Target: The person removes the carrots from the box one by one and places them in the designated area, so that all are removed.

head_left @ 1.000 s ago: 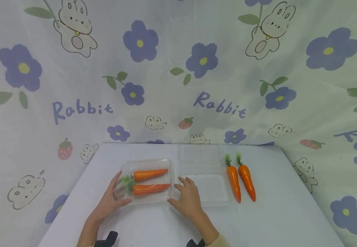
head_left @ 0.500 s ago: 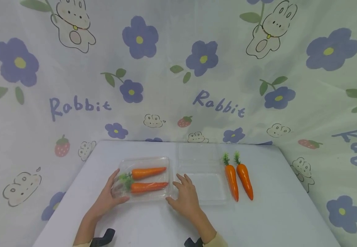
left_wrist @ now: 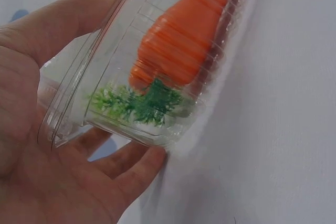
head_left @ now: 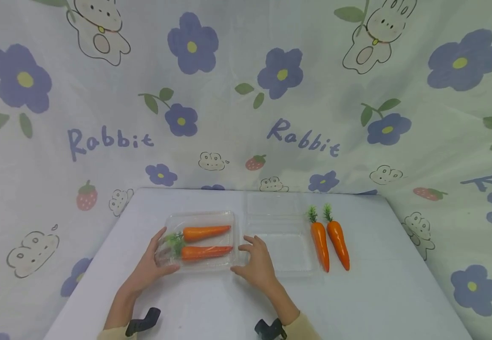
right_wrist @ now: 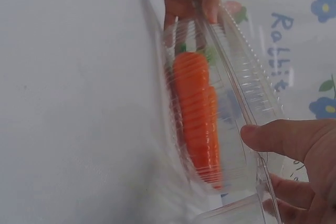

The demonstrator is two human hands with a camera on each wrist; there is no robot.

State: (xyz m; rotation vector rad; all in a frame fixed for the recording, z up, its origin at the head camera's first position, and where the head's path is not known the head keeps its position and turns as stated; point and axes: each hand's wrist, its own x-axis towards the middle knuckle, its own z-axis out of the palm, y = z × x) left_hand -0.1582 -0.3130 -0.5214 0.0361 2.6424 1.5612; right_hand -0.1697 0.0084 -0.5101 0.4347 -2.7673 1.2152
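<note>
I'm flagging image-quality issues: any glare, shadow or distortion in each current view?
Head: soft light, small highlights on the rightmost glossy orange carrot; left wrist: the ribbed clear plastic box distorts the tapered orange carrot inside; right wrist: glints along the box's ribs, faint shadow on the white tabletop.

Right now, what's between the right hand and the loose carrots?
An open clear plastic container lies between the right hand and the loose carrots; the head view shows it.

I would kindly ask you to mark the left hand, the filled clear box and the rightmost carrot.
Left hand (head_left: 146, 272), head view: back of the hand.
Filled clear box (head_left: 209, 242), head view: bare plastic near its middle.
Rightmost carrot (head_left: 338, 244), head view: middle of its orange root.
</note>
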